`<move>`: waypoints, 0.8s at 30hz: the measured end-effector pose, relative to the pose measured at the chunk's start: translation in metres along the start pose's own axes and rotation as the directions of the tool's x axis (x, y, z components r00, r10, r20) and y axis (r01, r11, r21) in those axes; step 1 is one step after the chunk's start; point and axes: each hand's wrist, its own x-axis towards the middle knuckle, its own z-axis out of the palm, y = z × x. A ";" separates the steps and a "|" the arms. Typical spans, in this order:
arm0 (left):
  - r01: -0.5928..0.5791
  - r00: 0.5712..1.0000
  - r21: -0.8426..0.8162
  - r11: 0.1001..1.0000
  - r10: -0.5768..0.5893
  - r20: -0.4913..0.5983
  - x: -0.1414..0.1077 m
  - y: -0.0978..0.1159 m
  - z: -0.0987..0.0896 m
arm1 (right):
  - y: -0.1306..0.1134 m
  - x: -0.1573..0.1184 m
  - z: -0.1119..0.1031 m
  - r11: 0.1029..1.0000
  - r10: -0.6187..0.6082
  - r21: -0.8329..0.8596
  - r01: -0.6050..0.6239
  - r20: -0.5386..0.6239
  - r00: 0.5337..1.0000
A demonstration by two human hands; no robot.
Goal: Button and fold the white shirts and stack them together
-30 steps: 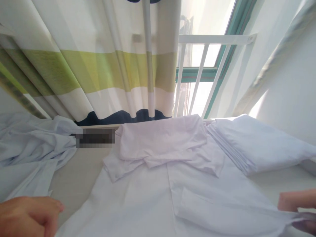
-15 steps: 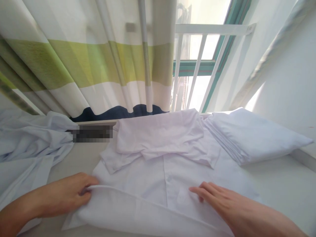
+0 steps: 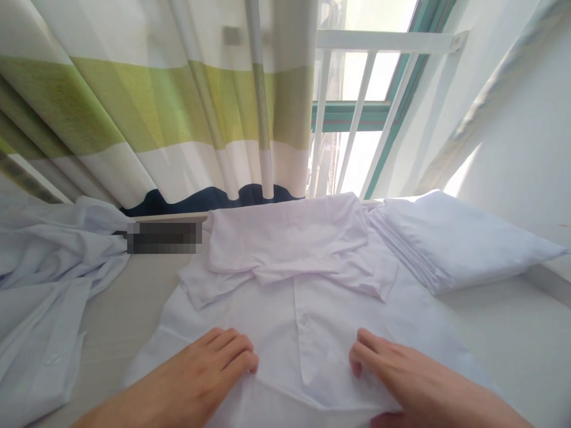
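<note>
A white shirt (image 3: 272,315) lies spread in front of me, with a buttoned placket down its middle and its upper part folded over at the far end. On its lower left half, my left hand (image 3: 223,362) is closed, with bent fingers against the cloth at a crease; its thumb is hidden. My right hand (image 3: 388,368) rests on the shirt right of the placket, fingers bent and thumb apart from them, so it is open. Between the hands a soft fold runs across the fabric.
A folded white stack of cloth (image 3: 459,238) lies at the far right. Crumpled white garments (image 3: 53,255) lie at the left. A blurred-out dark item (image 3: 164,238) is near the back edge. Behind hang a striped curtain (image 3: 178,107) and a white railing (image 3: 392,41) by the window.
My left hand has let go of the shirt's raised left edge and moved right, towards the placket. The lifted flap now lies flatter. My right hand has curled its fingers, staying nearly in place.
</note>
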 end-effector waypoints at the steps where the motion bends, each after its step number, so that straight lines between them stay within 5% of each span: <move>1: -0.044 0.997 -0.010 0.999 0.044 0.058 0.006 0.005 0.000 | -0.002 -0.001 0.001 1.000 -0.025 0.002 0.025 0.019 1.000; 8: 0.050 0.954 -0.144 0.988 -0.005 0.299 0.066 0.055 -0.031 | -0.005 -0.002 0.003 0.945 -0.251 0.232 0.230 0.068 0.966; 15: 0.189 0.938 -0.310 0.932 -0.079 0.337 0.072 0.070 -0.029 | 0.004 -0.001 0.009 0.863 -0.408 0.333 0.380 0.016 0.913; 24: 0.078 0.976 -0.405 0.911 0.013 0.217 0.077 0.069 -0.038 | 0.015 -0.008 0.008 0.987 -0.096 0.134 0.094 0.013 0.995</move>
